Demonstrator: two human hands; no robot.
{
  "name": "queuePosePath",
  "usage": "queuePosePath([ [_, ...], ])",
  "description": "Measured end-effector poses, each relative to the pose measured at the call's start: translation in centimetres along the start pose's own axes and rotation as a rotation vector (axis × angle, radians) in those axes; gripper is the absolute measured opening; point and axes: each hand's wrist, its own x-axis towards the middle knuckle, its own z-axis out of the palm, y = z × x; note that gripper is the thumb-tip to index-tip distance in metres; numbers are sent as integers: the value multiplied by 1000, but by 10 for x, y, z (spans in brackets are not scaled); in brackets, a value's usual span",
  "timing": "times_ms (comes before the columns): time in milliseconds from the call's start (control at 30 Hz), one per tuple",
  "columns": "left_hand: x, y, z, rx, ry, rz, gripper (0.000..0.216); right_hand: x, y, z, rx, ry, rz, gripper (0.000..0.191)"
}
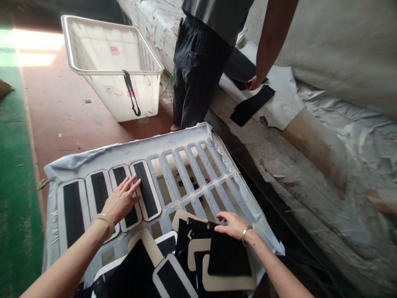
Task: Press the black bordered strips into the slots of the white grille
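Note:
Rounded rectangular panels with pale rims and black centres (148, 194) lie side by side on a slatted rack (182, 203). My left hand (120, 200) rests flat over two of these panels, fingers spread, the tips reaching the rim of the rightmost one. My right hand (231, 225) hovers at the upper edge of a black sheet (229, 256) on a loose pile, its thumb and fingers apart and slightly curled. Beige rounded pieces (229, 283) stick out from under that sheet. Another pale-rimmed panel (173, 277) lies askew at the near edge. Overlapping pieces hide parts of the pile.
A large white bin (124, 91) with a black strap stands beyond the rack on the red floor. At a cloth-covered bench (279, 78), another person (198, 62) reaches toward dark sheets; a black strip (252, 105) lies there. Green floor (18, 165) runs along the left.

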Motion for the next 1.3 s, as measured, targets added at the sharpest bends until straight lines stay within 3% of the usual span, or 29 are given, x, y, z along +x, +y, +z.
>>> queuePosePath([
  [100,-1,-3,5,-11,6,11,58,-14,23,5,-39,11,-34,26],
  [200,-1,-4,8,-18,9,18,58,-25,26,17,-60,196,-48,29],
  [300,-1,-5,10,-17,3,26,57,-60,19,36,-67,381,-14,44],
  [367,0,-5,11,-17,4,29,58,-93,16,55,-78,360,-20,53],
  [433,0,-5,12,-17,2,33,59,-123,18,75,-165,201,-22,81],
  [533,0,-5,11,-16,-4,38,58,-145,32,98,-232,89,-31,82],
  [600,0,-4,10,-16,-1,33,57,-145,41,101,-274,86,-104,73],
  [700,0,-4,9,-25,8,26,57,-132,49,82,-169,97,-229,56],
  [767,0,-4,10,-35,13,28,59,-118,51,59,88,154,-129,41],
  [833,0,-6,13,-43,25,28,59,-99,51,34,305,249,51,37],
  [933,-1,-10,21,-50,54,35,59,-74,51,13,287,423,135,51],
  [1033,0,-14,29,-66,75,52,61,-64,51,26,120,543,178,58],
  [1167,-1,-13,25,-71,73,25,58,-73,64,78,-304,561,251,84],
  [1233,-2,-7,13,-74,49,-8,57,-77,73,94,-231,623,156,77],
  [1300,-4,2,-1,-87,-15,-51,57,-78,73,91,-135,783,148,70],
])
